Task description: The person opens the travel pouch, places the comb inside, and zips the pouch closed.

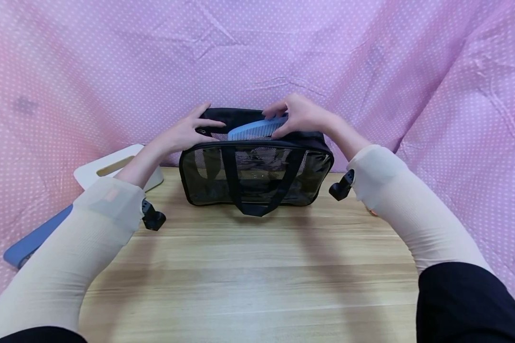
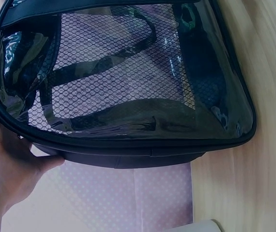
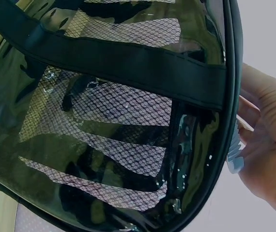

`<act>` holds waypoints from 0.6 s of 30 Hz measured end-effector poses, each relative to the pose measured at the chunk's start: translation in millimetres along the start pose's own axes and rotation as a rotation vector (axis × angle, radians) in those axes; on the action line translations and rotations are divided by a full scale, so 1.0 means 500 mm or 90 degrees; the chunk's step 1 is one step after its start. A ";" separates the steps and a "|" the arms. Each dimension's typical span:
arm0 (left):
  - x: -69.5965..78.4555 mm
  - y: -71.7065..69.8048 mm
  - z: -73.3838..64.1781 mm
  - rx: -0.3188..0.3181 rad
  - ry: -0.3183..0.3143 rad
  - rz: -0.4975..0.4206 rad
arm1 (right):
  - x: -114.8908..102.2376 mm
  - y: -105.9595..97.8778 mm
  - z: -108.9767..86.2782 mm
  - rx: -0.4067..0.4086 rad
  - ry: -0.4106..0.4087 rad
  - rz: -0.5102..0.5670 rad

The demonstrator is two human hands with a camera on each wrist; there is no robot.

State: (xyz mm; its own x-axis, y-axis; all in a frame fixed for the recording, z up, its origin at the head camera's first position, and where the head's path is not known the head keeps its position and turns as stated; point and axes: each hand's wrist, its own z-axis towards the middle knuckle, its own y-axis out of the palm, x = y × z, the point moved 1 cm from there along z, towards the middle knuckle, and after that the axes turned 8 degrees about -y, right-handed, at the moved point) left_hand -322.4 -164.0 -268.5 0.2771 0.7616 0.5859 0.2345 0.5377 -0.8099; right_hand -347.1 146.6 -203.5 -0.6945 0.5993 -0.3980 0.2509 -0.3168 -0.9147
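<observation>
Black cloth outer sleeves [image 1: 459, 305]: two, nearest me.
Cream stretch under-sleeves [image 1: 412, 200]: two, one per forearm.
Small black wrist devices [image 1: 342, 186]: two, one at each cream cuff.
Long blue object with rounded corners [image 1: 38, 236]: one, mostly hidden by the left forearm.
Orange item [image 1: 373, 212]: one, a sliver beside the right forearm; I cannot tell what it is.
White slotted object with rounded corners [image 1: 86, 172]: one, left of the bag, partly behind the left arm.
Clear-fronted, black-trimmed bag [image 1: 206, 176]: one, upright, unfastened at the top; a black strap handle [image 1: 257, 209] hangs down its front.
Left hand [image 1: 190, 133]: one, fingers spread wide at the left end of the bag's opening.
Right hand [image 1: 298, 114]: one, pinching the comb between thumb and fingers.
Pale blue comb [image 1: 255, 129]: one, at the bag's opening behind the front rim, teeth downward.
Head view only: both hands together, and the comb lengthwise.
Left wrist view: honeycomb mesh [image 2: 114, 53] through the clear panel.
Right wrist view: stitching along the strap; only the comb's end, past the rim.
Surface: pale wood-grain tabletop [image 1: 249, 267].
Room: pink, white-dotted cloth [image 1: 257, 52], creased, hanging behind.
</observation>
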 end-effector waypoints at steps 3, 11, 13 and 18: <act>0.000 0.000 -0.001 0.001 0.002 0.001 | 0.001 0.005 0.001 -0.004 -0.005 0.002; -0.002 0.000 -0.001 0.009 0.012 0.002 | 0.003 0.010 -0.002 -0.013 -0.016 0.006; -0.004 0.001 0.000 0.010 0.013 0.000 | 0.004 0.010 -0.003 -0.013 -0.018 0.007; -0.008 0.001 -0.002 0.013 0.010 -0.006 | 0.006 0.012 -0.001 -0.012 -0.022 0.006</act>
State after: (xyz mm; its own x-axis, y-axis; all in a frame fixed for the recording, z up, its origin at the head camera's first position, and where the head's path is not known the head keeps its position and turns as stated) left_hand -322.4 -167.1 -271.4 0.2899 0.7509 0.5934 0.2178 0.5520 -0.8049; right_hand -347.4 146.9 -210.5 -0.7149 0.5709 -0.4037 0.2700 -0.3073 -0.9125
